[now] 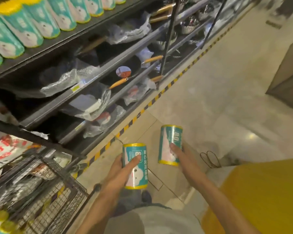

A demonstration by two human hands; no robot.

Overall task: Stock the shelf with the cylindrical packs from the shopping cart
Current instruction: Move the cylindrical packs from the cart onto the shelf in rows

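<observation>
My left hand (123, 168) grips a teal and white cylindrical pack (139, 173) with yellow ends, held upright over the floor. My right hand (179, 155) grips a second, matching pack (170, 141), a little higher and to the right. A row of the same packs (32, 29) lies along the top shelf (61, 48) at the upper left. The wire shopping cart (46, 188) stands at the lower left, with more packs (0, 220) showing in its bottom corner.
Lower shelves (98, 73) hold pans with wooden handles and plastic-wrapped goods. A yellow-and-black striped strip (142, 112) runs along the shelf base. Pale tiled floor (218, 98) stretches to the right. A yellow surface (260, 191) sits at the lower right.
</observation>
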